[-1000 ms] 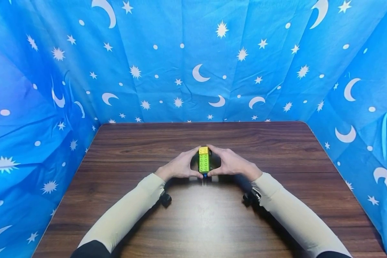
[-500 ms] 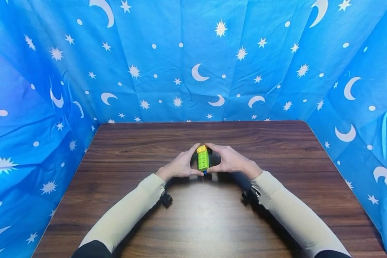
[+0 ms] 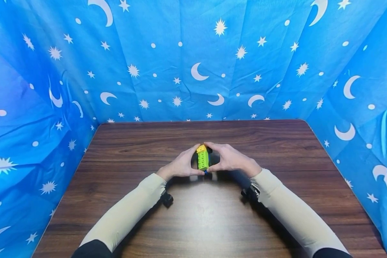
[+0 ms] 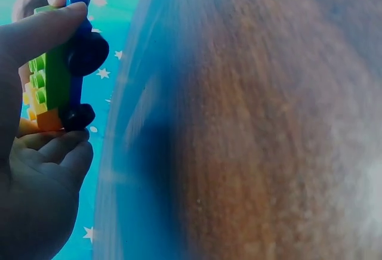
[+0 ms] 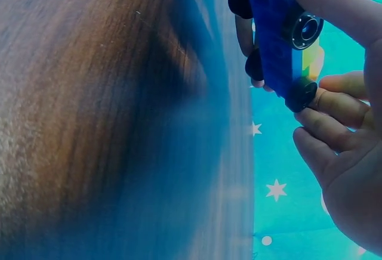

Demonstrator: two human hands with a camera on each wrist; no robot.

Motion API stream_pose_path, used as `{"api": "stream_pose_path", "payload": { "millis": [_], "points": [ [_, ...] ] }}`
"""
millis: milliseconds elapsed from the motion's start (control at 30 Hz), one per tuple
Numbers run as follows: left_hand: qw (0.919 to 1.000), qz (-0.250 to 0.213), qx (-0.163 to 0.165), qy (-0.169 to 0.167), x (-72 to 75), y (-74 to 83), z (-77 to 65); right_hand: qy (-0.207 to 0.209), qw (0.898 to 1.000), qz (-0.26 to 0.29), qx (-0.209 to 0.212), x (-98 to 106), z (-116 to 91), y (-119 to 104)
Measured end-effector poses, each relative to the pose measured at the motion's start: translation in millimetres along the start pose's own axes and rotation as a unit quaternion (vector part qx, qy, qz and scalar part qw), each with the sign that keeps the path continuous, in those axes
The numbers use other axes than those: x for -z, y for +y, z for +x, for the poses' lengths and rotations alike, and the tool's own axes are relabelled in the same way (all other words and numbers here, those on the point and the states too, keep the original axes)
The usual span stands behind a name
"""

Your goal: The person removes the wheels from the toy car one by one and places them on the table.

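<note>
A toy car (image 3: 202, 160) built of toy bricks is held between both hands, off the table. A lime green brick (image 4: 58, 84) and a yellow brick (image 4: 49, 120) sit on its blue base (image 5: 270, 36), which has black wheels (image 5: 304, 30). My left hand (image 3: 181, 164) pinches it from the left, thumb at the near end and fingers at the far yellow end. From the right, my right hand (image 3: 231, 159) grips the same two ends. The car is tilted, its studs leaning left and its blue underside facing the right wrist camera.
A dark brown wood-grain table (image 3: 200, 222) spreads under the hands, its far edge meeting a blue cloth (image 3: 167, 61) with white moons and stars. The cloth also hangs at both sides. Black wrist devices (image 3: 167, 199) sit under both cuffs.
The toy car has rolled over toward the left and risen slightly, showing more of its right side. Both hands have kept their hold and shifted only a little.
</note>
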State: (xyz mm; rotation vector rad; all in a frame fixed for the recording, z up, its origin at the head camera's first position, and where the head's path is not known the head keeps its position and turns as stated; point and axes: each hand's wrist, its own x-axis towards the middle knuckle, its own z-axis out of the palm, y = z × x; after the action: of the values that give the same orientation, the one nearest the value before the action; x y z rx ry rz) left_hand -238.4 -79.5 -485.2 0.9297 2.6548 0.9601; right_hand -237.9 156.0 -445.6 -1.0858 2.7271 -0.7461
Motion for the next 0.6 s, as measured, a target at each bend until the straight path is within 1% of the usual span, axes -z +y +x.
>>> {"api": "stream_pose_path", "payload": {
  "millis": [133, 233, 333, 433, 600],
  "points": [
    [0.9999, -0.005, -0.002, 0.01, -0.1, -0.4, -0.2, -0.003, 1.0, -0.003, 0.0, 1.7, 0.9, -0.7],
    [0.9997, -0.019, 0.0, 0.018, -0.4, -1.1, -0.9, -0.004, 1.0, -0.003, 0.002, 2.5, 1.2, -1.1],
    [0.9991, -0.033, 0.005, 0.025, -0.4, -1.4, -1.7, 0.0, 1.0, 0.001, 0.006, 3.1, 0.7, -1.5],
    [0.9988, -0.036, 0.006, 0.034, -0.5, -1.5, -2.2, 0.006, 1.0, 0.007, 0.01, 3.3, -0.2, -1.9],
    [0.9978, -0.046, 0.002, 0.048, -0.1, -1.5, -2.8, 0.013, 1.0, 0.012, 0.009, 2.4, -1.9, -1.6]
  ]
}}
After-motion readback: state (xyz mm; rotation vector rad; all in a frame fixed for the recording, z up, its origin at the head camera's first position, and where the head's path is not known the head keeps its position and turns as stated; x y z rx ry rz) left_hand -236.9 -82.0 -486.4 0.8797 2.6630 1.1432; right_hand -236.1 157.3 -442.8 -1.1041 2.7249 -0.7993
